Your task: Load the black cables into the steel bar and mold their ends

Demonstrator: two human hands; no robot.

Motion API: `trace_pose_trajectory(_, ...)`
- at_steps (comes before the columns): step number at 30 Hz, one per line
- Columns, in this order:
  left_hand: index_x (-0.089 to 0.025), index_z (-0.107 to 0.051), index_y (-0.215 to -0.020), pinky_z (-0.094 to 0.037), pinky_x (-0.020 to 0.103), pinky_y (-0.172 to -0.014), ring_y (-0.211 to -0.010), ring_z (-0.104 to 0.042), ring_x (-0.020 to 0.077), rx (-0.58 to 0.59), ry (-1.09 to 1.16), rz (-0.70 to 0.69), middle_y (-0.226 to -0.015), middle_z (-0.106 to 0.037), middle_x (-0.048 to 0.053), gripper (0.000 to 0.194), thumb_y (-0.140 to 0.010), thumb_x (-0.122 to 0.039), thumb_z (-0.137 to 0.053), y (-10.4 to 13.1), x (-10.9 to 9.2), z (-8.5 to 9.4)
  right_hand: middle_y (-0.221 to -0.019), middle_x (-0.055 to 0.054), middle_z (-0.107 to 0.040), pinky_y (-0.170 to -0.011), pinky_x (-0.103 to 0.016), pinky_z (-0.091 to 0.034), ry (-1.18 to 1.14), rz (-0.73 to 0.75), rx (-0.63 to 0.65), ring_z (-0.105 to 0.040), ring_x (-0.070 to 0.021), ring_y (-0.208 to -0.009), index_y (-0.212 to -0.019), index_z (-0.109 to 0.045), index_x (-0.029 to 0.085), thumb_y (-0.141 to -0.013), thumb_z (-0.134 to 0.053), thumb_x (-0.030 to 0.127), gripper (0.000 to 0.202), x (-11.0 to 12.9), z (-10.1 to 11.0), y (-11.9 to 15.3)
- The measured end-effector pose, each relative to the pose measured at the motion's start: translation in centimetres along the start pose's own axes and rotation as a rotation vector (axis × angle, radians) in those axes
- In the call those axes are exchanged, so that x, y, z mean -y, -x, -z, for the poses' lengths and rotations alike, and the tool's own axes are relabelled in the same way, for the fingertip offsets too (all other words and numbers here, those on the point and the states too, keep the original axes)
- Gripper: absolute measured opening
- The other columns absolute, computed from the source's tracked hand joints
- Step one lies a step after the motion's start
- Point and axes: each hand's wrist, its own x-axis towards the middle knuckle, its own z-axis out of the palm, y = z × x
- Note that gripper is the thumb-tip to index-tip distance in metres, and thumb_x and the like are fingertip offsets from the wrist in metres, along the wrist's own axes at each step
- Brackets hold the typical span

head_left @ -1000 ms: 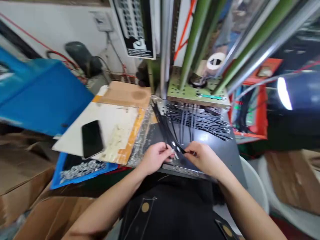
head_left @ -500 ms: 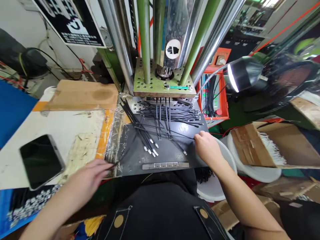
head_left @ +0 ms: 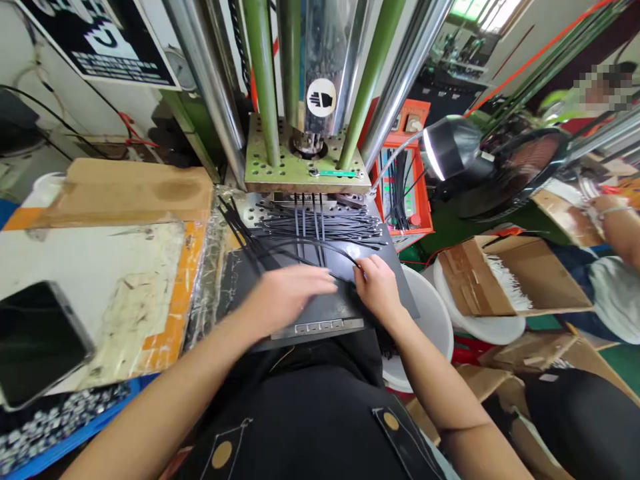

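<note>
My right hand point(head_left: 377, 283) is closed on one end of a thin black cable point(head_left: 320, 241), which arcs up and away to the left over the dark work plate point(head_left: 400, 293). Stretched out toward it, my left hand point(head_left: 290, 293) is blurred by motion, its fingers extended with no held thing visible. Beneath that hand lies a bundle of black cables point(head_left: 237, 223), partly covered. Several flat black cables point(head_left: 316, 217) run out from under the press plate point(head_left: 300, 180), across a pile of black cables point(head_left: 345, 227). A slotted metal bar point(head_left: 327, 327) lies along the front edge.
The steel press column point(head_left: 327, 60) stands ahead, with a green wrench point(head_left: 335, 173) on its plate. At left are a phone point(head_left: 43, 340) and cardboard point(head_left: 135, 187). Rightward are a lamp point(head_left: 450, 147), a white bucket point(head_left: 425, 313), an open box point(head_left: 545, 280) and another person's arm point(head_left: 620, 223).
My left hand has swung from the plate's left edge to its middle, close to my right hand. My right hand has drawn slightly inward, and the cable now bows upward. The view has shifted right.
</note>
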Motion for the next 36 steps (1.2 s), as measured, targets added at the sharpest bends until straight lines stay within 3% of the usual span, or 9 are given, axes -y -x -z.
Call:
trace_pose_trajectory(4,-0.020,-0.071,-0.096,-0.050,0.032,-0.096,-0.100,-0.066,0.0163,0.088,-0.031,-0.047,-0.105,-0.072,0.004,0.029,-0.092,-0.011,-0.044,-2.5,-0.5,-1.6,-0.082,-0.007,-0.064,-0.074,-0.032,-0.047,0.029,-0.069,-0.249,-0.057,-0.0189,-0.079,-0.100,-0.065,0.017,-0.092,-0.046,0.019,0.021,-2.9,3.9,-0.6)
trace_pose_trajectory(8,-0.019,-0.069,-0.092,-0.052,0.024,-0.084,-0.093,-0.067,0.0137,0.042,0.123,0.074,-0.099,-0.071,0.004,0.019,-0.089,-0.014,-0.051,0.5,-1.6,0.2,-0.093,-0.007,-0.066,-0.081,-0.044,-0.050,-0.032,-0.310,-0.710,-0.061,-0.0228,-0.085,-0.099,-0.063,0.019,-0.087,-0.059,0.024,0.013,-5.3,9.6,1.8)
trace_pose_trajectory(10,-0.019,-0.065,-0.087,-0.051,0.023,-0.083,-0.088,-0.068,0.0132,0.047,0.161,0.111,-0.089,-0.071,0.002,0.013,-0.088,-0.015,-0.054,2.8,-2.4,0.5,-0.097,-0.005,-0.067,-0.084,-0.044,-0.052,-0.254,-0.238,-0.597,-0.064,-0.0228,-0.089,-0.095,-0.063,0.024,-0.085,-0.061,0.019,0.011,-3.8,10.3,3.4)
trace_pose_trajectory(13,-0.019,-0.060,-0.086,-0.049,0.023,-0.078,-0.083,-0.066,0.0133,0.050,0.150,0.197,-0.083,-0.069,0.001,0.010,-0.089,-0.014,-0.051,5.0,-3.3,-0.7,-0.096,-0.004,-0.070,-0.079,-0.035,-0.054,-0.607,0.153,0.026,-0.066,-0.0193,-0.088,-0.094,-0.063,0.025,-0.089,-0.052,0.013,0.017,0.5,7.6,5.3)
trace_pose_trajectory(15,-0.019,-0.057,-0.088,-0.048,0.023,-0.073,-0.078,-0.063,0.0132,0.073,0.119,0.245,-0.081,-0.066,0.001,0.011,-0.089,-0.013,-0.049,5.5,-3.6,-1.6,-0.091,-0.004,-0.071,-0.073,-0.032,-0.053,-0.708,0.303,0.232,-0.065,-0.0173,-0.082,-0.093,-0.061,0.022,-0.090,-0.049,0.013,0.016,2.9,4.8,6.0)
trace_pose_trajectory(19,-0.020,-0.052,-0.086,-0.044,0.024,-0.066,-0.070,-0.058,0.0134,0.149,0.040,0.276,-0.076,-0.062,0.000,0.011,-0.087,-0.011,-0.046,5.0,-4.0,-1.8,-0.082,-0.005,-0.067,-0.068,-0.028,-0.049,-0.708,0.246,0.243,-0.059,-0.0157,-0.075,-0.087,-0.057,0.020,-0.088,-0.048,0.012,0.013,4.5,1.7,6.4)
trace_pose_trajectory(29,-0.018,-0.056,-0.095,-0.048,0.031,-0.071,-0.075,-0.063,0.0204,0.407,-0.229,0.282,-0.077,-0.065,0.004,0.019,-0.087,-0.008,-0.042,3.4,-5.1,-1.2,-0.083,-0.007,-0.063,-0.070,-0.029,-0.049,-0.515,0.373,0.445,-0.056,-0.0175,-0.079,-0.085,-0.061,0.016,-0.095,-0.041,0.015,0.023,4.5,3.4,5.3)
trace_pose_trajectory(32,-0.022,-0.056,-0.112,-0.049,0.029,-0.078,-0.088,-0.064,0.0185,0.422,-0.080,0.275,-0.097,-0.067,0.003,0.031,-0.086,-0.009,-0.046,2.7,-3.1,0.0,-0.104,-0.009,-0.063,-0.078,-0.028,-0.052,-0.664,0.250,0.337,-0.060,-0.0158,-0.093,-0.102,-0.062,0.018,-0.093,-0.046,0.014,0.019,3.4,3.1,6.0)
trace_pose_trajectory(36,-0.019,-0.062,-0.104,-0.046,0.034,-0.092,-0.099,-0.058,0.0196,0.324,-0.065,0.260,-0.106,-0.062,0.006,0.022,-0.085,-0.011,-0.052,-1.1,-0.7,-0.2,-0.086,-0.004,-0.067,-0.084,-0.033,-0.052,-0.701,0.227,0.129,-0.062,-0.0172,-0.093,-0.100,-0.061,0.020,-0.091,-0.050,0.011,0.017,2.9,1.4,7.4)
